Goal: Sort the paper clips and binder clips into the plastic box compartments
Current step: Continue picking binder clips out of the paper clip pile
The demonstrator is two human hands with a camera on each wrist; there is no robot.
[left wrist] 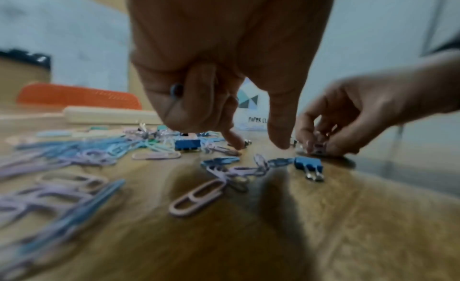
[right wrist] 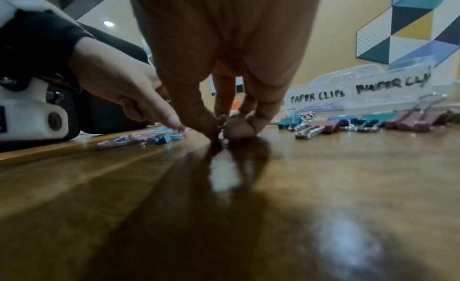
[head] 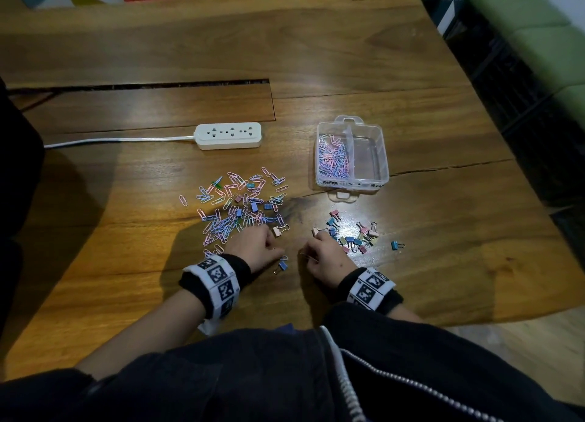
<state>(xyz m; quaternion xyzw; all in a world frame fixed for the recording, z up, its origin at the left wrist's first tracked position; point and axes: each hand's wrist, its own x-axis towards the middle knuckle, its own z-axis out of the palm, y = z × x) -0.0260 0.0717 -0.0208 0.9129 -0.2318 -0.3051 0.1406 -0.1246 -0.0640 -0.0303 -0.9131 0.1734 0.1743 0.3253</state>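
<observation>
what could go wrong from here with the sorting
1. The mixed pile still has binder clips buried among paper clips, so a quick grab by the left hand could carry both kinds into one compartment.
2. The right hand pinches something small at the table; in the right wrist view it is barely visible, so it may slip.
3. The plastic box has an empty binder clip side beside the paper clip side; a careless drop could land in the wrong one.
</observation>
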